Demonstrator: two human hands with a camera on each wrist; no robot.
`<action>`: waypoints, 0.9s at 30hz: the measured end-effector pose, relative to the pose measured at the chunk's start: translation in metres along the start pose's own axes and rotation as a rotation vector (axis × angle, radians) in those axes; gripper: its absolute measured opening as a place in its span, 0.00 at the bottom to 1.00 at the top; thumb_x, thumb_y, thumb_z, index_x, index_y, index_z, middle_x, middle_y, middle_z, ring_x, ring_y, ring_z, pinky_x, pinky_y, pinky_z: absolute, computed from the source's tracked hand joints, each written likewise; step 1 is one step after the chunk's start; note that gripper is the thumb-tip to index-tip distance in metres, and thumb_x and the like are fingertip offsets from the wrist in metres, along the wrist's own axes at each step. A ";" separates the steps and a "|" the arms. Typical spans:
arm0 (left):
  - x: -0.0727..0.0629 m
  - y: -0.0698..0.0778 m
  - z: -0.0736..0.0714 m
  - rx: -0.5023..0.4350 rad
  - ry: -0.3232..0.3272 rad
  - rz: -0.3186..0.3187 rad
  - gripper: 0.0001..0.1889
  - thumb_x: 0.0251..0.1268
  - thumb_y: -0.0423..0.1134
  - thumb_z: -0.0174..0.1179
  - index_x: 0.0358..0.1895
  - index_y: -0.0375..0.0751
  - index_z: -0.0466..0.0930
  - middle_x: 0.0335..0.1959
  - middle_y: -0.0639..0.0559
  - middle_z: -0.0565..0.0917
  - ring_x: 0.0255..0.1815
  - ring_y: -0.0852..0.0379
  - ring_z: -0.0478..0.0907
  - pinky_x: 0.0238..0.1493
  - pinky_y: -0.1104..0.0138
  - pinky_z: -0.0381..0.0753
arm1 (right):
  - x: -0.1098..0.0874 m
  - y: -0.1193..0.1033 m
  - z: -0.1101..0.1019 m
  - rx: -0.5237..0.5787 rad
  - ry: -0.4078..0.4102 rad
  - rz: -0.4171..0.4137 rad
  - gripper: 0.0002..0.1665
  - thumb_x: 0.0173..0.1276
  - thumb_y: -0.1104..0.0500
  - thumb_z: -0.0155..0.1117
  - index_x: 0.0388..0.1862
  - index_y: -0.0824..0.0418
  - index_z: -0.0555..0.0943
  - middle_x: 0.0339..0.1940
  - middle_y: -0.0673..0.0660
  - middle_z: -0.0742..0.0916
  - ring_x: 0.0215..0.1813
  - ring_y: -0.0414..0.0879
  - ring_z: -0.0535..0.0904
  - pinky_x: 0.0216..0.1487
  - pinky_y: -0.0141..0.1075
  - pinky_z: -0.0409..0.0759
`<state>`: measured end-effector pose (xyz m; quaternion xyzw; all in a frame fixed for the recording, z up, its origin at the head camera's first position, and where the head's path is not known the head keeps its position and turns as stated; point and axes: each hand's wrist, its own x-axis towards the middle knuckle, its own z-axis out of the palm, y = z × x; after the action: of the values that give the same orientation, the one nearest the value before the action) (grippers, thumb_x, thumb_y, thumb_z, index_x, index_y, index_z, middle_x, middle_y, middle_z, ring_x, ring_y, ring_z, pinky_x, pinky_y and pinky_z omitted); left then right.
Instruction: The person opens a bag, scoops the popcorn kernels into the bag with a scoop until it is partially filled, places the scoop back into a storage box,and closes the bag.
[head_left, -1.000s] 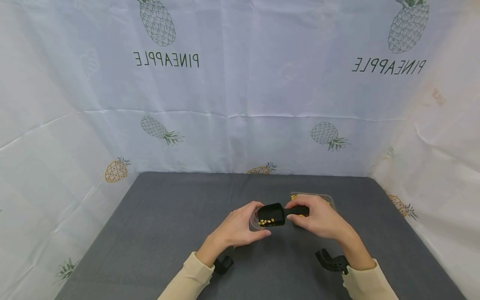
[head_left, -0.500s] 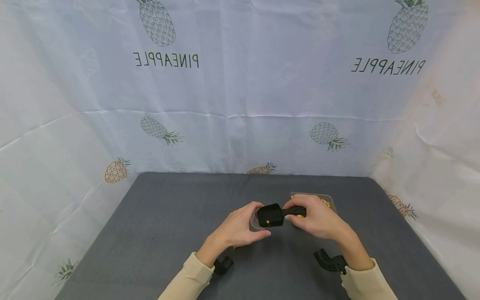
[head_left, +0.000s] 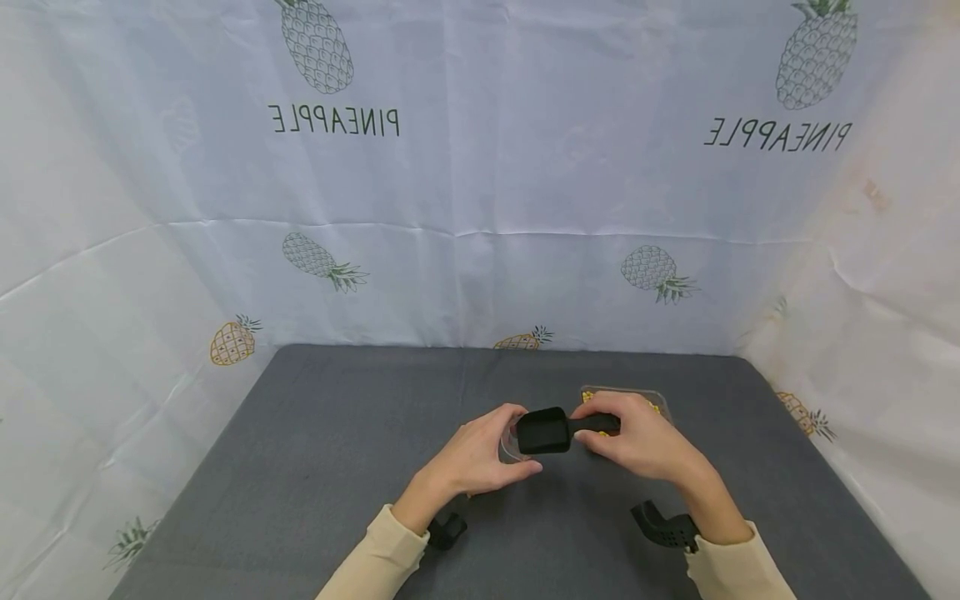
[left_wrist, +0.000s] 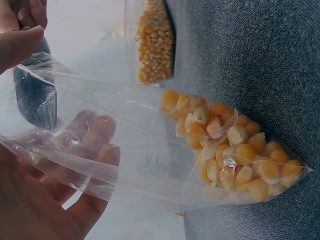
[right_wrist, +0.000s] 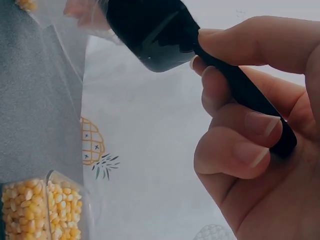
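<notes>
My left hand (head_left: pixel 468 454) holds the mouth of a clear plastic bag (left_wrist: pixel 135 107) spread with thumb and fingers. Corn kernels (left_wrist: pixel 235 155) fill the lower end of the bag, which rests on or just above the table. In my right hand (head_left: pixel 637 437) is a black scoop (head_left: pixel 543 432), gripped by its handle (right_wrist: pixel 250 95) between thumb and curled fingers. The scoop's front end reaches into the bag's mouth. No kernels show in the scoop's bowl in the head view.
Behind my right hand stands a clear box (head_left: pixel 626 389) of corn kernels (right_wrist: pixel 25 210), partly hidden by that hand. The dark grey table (head_left: pixel 360 417) runs back to a white curtain (head_left: pixel 465 167) printed with pineapples.
A second ago several kernels lay in the scoop. About half a second ago one showed; now none do. The scoop shifted slightly left and back right. My left hand has stayed in place.
</notes>
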<state>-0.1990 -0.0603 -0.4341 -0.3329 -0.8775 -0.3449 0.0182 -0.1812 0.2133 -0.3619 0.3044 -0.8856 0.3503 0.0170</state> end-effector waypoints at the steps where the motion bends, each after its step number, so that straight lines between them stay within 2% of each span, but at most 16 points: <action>1: 0.000 0.000 0.000 -0.001 -0.001 0.000 0.35 0.63 0.61 0.67 0.67 0.48 0.70 0.47 0.58 0.78 0.38 0.64 0.74 0.37 0.67 0.76 | -0.001 0.001 0.000 0.011 0.001 0.007 0.11 0.69 0.57 0.72 0.49 0.57 0.86 0.44 0.51 0.86 0.40 0.42 0.79 0.38 0.38 0.79; 6: 0.000 0.000 0.000 -0.004 -0.006 -0.001 0.35 0.63 0.61 0.67 0.67 0.48 0.70 0.46 0.56 0.79 0.36 0.65 0.73 0.37 0.68 0.75 | -0.004 0.007 0.001 0.055 0.020 0.038 0.11 0.69 0.57 0.72 0.49 0.56 0.86 0.46 0.53 0.86 0.41 0.42 0.80 0.38 0.38 0.80; 10: 0.000 0.000 0.000 -0.009 -0.010 -0.002 0.34 0.64 0.61 0.67 0.67 0.47 0.70 0.46 0.54 0.79 0.34 0.66 0.72 0.35 0.69 0.74 | -0.007 0.011 0.000 0.088 0.031 0.073 0.12 0.70 0.56 0.71 0.50 0.55 0.86 0.50 0.54 0.86 0.45 0.47 0.81 0.40 0.38 0.80; 16: 0.000 0.000 0.000 -0.014 -0.010 0.005 0.34 0.65 0.60 0.66 0.67 0.46 0.70 0.46 0.53 0.80 0.33 0.67 0.71 0.34 0.69 0.74 | -0.010 0.017 -0.003 0.140 0.037 0.091 0.11 0.71 0.58 0.69 0.51 0.57 0.86 0.51 0.59 0.86 0.41 0.43 0.81 0.37 0.38 0.81; 22: 0.000 -0.001 0.000 -0.005 -0.004 0.012 0.34 0.66 0.60 0.65 0.68 0.46 0.70 0.47 0.53 0.81 0.36 0.66 0.73 0.36 0.68 0.75 | -0.014 0.024 -0.004 0.109 0.062 0.108 0.12 0.71 0.57 0.70 0.51 0.57 0.87 0.50 0.56 0.87 0.45 0.44 0.81 0.40 0.39 0.81; 27: 0.000 -0.002 0.000 -0.006 -0.007 0.011 0.35 0.66 0.61 0.65 0.69 0.46 0.69 0.48 0.52 0.82 0.36 0.66 0.74 0.35 0.68 0.75 | -0.019 0.030 -0.006 0.124 0.076 0.132 0.13 0.70 0.58 0.70 0.52 0.60 0.86 0.50 0.58 0.86 0.41 0.44 0.80 0.37 0.38 0.80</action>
<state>-0.1999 -0.0611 -0.4354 -0.3389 -0.8747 -0.3462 0.0163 -0.1831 0.2440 -0.3802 0.2322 -0.8792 0.4160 0.0087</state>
